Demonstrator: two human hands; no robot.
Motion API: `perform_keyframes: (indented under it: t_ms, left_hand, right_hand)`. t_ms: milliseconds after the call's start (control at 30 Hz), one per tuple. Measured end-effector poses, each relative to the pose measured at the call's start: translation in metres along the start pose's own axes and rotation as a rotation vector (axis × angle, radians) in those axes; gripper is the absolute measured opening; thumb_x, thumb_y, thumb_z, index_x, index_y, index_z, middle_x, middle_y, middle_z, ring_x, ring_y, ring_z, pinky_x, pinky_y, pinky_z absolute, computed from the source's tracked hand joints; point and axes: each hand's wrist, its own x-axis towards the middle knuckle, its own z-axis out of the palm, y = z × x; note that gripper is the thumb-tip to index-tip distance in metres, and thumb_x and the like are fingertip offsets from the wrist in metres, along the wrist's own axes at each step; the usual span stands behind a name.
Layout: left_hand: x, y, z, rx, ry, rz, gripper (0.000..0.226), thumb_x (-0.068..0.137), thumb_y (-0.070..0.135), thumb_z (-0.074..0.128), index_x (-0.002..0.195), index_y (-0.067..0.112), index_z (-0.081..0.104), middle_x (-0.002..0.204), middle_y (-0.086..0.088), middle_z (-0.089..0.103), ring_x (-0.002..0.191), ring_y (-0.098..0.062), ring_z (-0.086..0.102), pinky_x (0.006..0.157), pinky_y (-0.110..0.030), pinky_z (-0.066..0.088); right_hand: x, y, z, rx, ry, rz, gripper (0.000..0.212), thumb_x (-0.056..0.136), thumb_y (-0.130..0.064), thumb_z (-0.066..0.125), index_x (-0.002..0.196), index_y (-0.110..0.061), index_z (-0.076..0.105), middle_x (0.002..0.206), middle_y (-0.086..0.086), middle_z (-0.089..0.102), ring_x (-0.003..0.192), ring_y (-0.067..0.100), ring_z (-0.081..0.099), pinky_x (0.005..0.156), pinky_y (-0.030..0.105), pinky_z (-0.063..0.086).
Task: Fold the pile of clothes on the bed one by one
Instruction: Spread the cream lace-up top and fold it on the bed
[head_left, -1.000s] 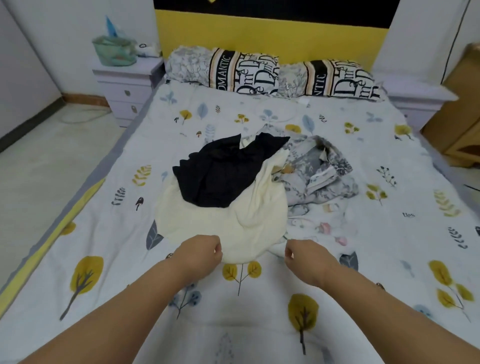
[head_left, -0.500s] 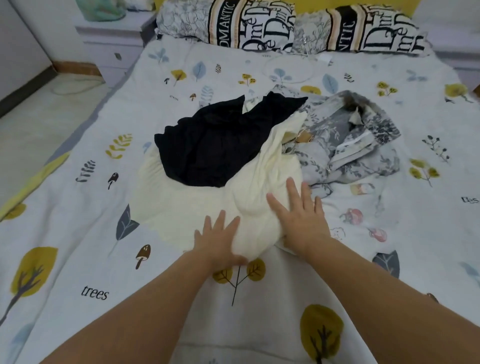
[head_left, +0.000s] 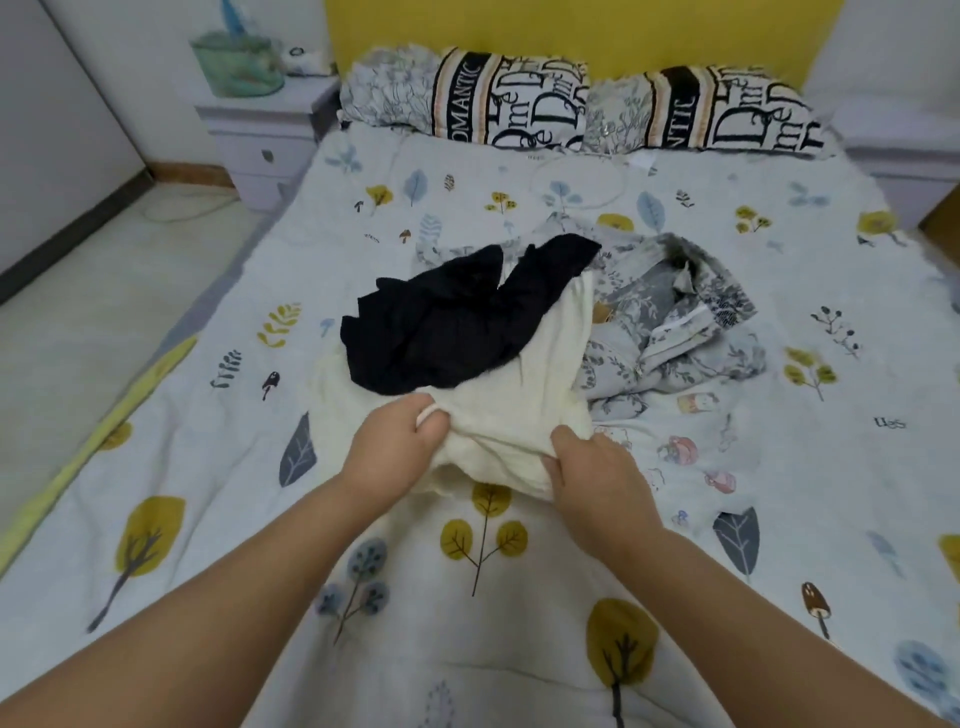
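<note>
Our flat palms have closed: left hand (head_left: 397, 441) and right hand (head_left: 597, 475) now grip the cream garment (head_left: 519, 415) mid-frame, starting the first fold.

Both hands grip the near edge of a cream garment (head_left: 524, 384) on the bed (head_left: 208, 467): the left hand (head_left: 397, 447) bunches it, the right hand (head_left: 597, 478) pinches it. A black garment (head_left: 447, 322) lies on top, a grey floral garment (head_left: 670, 322) just beside. Two pillows (head_left: 519, 98) lie at the headboard.
</note>
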Motion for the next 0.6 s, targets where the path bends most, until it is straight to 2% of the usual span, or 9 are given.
perform_keyframes:
  t_ms: [100,200,300,367,467,533,567,600]
  left_hand:
    - [-0.005,0.051,-0.053,-0.126,-0.034,0.068,0.033,0.084,0.026,0.046,0.068,-0.004,0.049,0.058,0.000,0.040,0.056,-0.011,0.036,0.057,-0.028,0.029]
    - [-0.018,0.098,-0.110,-0.147,-0.089,0.109,0.031,0.089,0.024,0.051,0.062,0.008,0.051,0.051,0.010,0.041,0.048,-0.001,0.036,0.051,-0.020,0.030]
    - [-0.032,0.137,-0.154,-0.130,-0.135,0.137,0.031,0.091,0.021,0.054,0.060,0.017,0.052,0.049,0.010,0.041,0.042,0.000,0.034,0.044,-0.015,0.027]
    - [-0.049,0.163,-0.184,-0.161,-0.160,0.132,0.028,0.089,0.026,0.058,0.067,0.010,0.059,0.057,0.001,0.043,0.047,-0.005,0.036,0.046,-0.019,0.028]
    - [-0.076,0.207,-0.226,-0.292,-0.150,0.159,0.038,0.083,0.035,0.059,0.088,-0.002,0.063,0.070,-0.011,0.049,0.058,-0.015,0.043,0.055,-0.024,0.032]
    - [-0.094,0.235,-0.248,-0.369,-0.124,0.164,0.033,0.083,0.036,0.058,0.089,0.004,0.066,0.081,-0.018,0.059,0.069,-0.020,0.050,0.066,-0.031,0.038]
    - [-0.103,0.249,-0.258,-0.394,-0.114,0.175,0.025,0.086,0.031,0.058,0.086,0.008,0.067,0.084,-0.019,0.062,0.072,-0.021,0.052,0.068,-0.033,0.040]
    - [-0.112,0.263,-0.266,-0.403,-0.107,0.197,0.019,0.089,0.026,0.057,0.083,0.012,0.067,0.084,-0.017,0.063,0.072,-0.021,0.054,0.068,-0.033,0.042]
  right_hand:
    - [-0.011,-0.018,-0.053,0.175,0.026,0.071,0.019,0.100,-0.032,0.030,0.087,-0.018,0.032,0.071,-0.002,0.043,0.074,0.024,0.045,0.063,0.033,0.032]
    - [-0.030,-0.037,-0.114,0.255,0.089,0.091,0.025,0.099,-0.033,0.034,0.079,-0.019,0.035,0.069,-0.002,0.046,0.074,0.025,0.049,0.060,0.034,0.032]
    - [-0.049,-0.051,-0.171,0.320,0.158,0.093,0.027,0.097,-0.032,0.040,0.073,-0.021,0.041,0.068,-0.002,0.051,0.071,0.022,0.051,0.057,0.033,0.031]
    - [-0.067,-0.065,-0.211,0.342,0.207,0.098,0.029,0.094,-0.032,0.044,0.068,-0.021,0.044,0.066,0.000,0.053,0.069,0.022,0.052,0.055,0.032,0.032]
    - [-0.094,-0.086,-0.268,0.332,0.317,0.106,0.030,0.093,-0.033,0.047,0.067,-0.020,0.049,0.063,-0.001,0.053,0.063,0.020,0.049,0.052,0.031,0.031]
    - [-0.110,-0.103,-0.300,0.420,0.351,0.057,0.022,0.092,-0.039,0.050,0.078,-0.023,0.057,0.072,-0.005,0.055,0.071,0.018,0.052,0.060,0.031,0.038]
    - [-0.118,-0.114,-0.314,0.496,0.332,0.026,0.019,0.089,-0.043,0.053,0.095,-0.025,0.059,0.086,-0.008,0.058,0.083,0.015,0.053,0.070,0.032,0.043]
    - [-0.125,-0.127,-0.326,0.565,0.289,0.000,0.035,0.085,-0.046,0.058,0.115,-0.029,0.055,0.102,-0.010,0.057,0.096,0.013,0.052,0.082,0.033,0.045]
